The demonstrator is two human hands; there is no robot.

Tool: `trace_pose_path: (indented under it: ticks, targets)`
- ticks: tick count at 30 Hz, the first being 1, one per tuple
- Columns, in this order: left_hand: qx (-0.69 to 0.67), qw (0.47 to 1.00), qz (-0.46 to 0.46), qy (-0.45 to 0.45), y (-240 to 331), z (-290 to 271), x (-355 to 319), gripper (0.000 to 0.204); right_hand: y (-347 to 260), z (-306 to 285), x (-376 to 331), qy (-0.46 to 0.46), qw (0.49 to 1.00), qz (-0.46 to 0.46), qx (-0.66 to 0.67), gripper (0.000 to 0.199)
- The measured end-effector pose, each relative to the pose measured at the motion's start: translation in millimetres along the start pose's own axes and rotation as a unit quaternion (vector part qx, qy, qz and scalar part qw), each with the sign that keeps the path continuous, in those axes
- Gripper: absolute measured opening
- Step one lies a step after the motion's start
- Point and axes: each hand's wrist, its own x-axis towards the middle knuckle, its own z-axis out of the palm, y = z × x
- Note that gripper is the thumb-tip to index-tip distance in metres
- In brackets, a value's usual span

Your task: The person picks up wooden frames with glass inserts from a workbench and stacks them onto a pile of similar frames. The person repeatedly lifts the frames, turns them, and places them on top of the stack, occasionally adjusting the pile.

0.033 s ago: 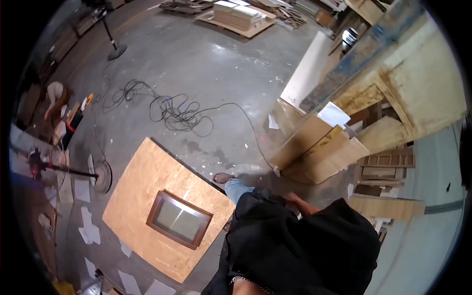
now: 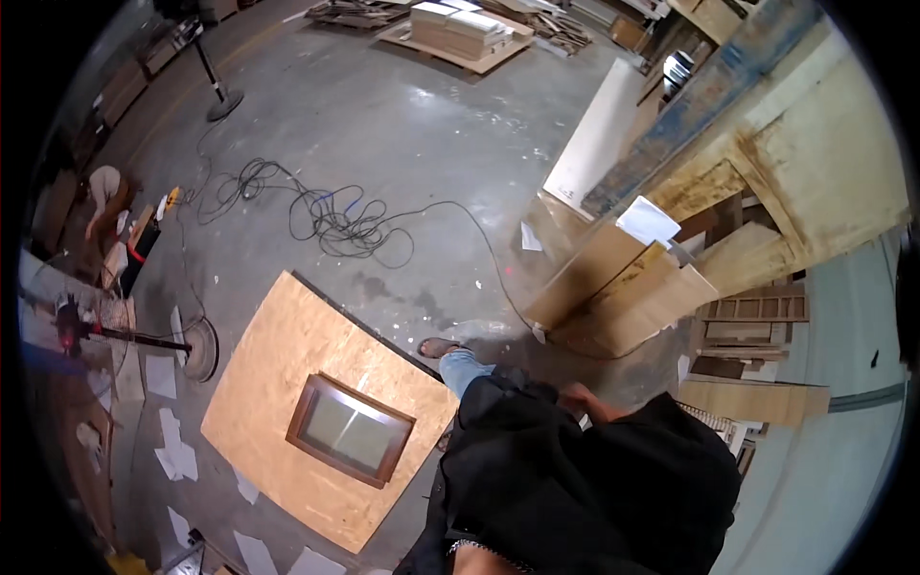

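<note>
Barely shifted right hand (image 2: 596,404); one framed pane (image 2: 351,431) on one board (image 2: 278,355)

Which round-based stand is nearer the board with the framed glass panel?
The pale-based stand, beside the board; the dark-based stand is farther away, near the picture's top left.
</note>
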Motion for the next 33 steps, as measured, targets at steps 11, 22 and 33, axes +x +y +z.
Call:
trace_pose_path:
  ticks: [11,22,33]
  targets:
    - [0.022,0.894,0.14,-0.426,52.2,278.2,79.6,0.056,-105.6,16.7,-19.9,0.059,0.968,0.108,0.219,0.035]
    - [0.17,0.946,0.024,-0.277,154.7,353.7,53.7,0.048,-307.9,-158.3,153.3,0.037,0.915,-0.003,0.402,0.03]
    - [0.257,0.943,0.093,-0.189,313.1,498.9,24.1,0.064,-312.6,-91.5,155.3,-0.049,0.937,0.155,0.311,0.041]
